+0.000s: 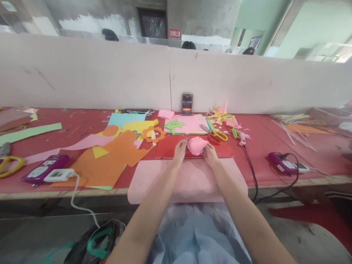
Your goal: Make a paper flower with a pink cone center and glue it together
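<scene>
One pink paper cone (pixel 196 145), above the red board (pixel 165 147); our left hand (pixel 180 149) and right hand (pixel 210 153) pinch opposite sides. Step, we judge: shaping; next move needs light fingers.

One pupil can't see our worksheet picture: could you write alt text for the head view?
A person's left hand and right hand hold a pink paper cone over a red sheet. Scissors and a pink glue gun lie toward the right, orange paper to the left.
</scene>
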`<act>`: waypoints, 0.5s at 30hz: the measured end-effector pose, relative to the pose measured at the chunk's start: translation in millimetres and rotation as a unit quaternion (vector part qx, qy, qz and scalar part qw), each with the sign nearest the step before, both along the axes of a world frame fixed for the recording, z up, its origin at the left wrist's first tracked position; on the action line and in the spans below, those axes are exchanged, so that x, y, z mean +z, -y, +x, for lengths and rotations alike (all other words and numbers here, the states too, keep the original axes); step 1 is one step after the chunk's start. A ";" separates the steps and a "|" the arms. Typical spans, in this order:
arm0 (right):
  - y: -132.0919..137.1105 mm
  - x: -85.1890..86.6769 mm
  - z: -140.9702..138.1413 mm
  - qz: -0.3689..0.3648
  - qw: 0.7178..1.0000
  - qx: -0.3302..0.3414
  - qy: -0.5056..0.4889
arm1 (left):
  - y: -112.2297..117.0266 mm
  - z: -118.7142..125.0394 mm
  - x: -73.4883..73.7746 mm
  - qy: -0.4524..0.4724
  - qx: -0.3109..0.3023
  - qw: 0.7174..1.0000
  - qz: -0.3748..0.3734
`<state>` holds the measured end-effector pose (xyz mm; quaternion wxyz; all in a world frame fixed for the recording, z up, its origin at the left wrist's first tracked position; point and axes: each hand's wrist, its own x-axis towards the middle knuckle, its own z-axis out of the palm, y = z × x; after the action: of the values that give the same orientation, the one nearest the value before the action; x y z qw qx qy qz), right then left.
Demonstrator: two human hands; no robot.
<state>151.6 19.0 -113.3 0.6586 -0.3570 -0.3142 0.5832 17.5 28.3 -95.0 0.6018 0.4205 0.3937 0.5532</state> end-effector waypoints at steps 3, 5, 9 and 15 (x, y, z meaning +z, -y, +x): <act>2.1 4.2 -0.3 0.001 1.000 0.005 -0.007 | -0.2 1.5 -0.1 -0.015 -0.009 1.000 -0.001; 2.6 5.5 -0.4 0.000 1.000 0.001 -0.009 | -1.1 2.4 -1.0 -0.035 -0.011 0.999 0.012; 1.8 4.5 -0.6 0.008 1.000 -0.012 -0.010 | -3.1 2.9 -2.8 -0.082 -0.017 0.996 0.045; 2.7 6.4 -0.7 0.019 1.000 -0.009 -0.012 | -4.2 2.1 -5.3 -0.093 -0.029 0.994 0.056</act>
<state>150.9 16.3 -106.9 0.6741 -0.3404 -0.3138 0.5755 19.6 32.5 -100.2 0.5534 0.5148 0.4040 0.5153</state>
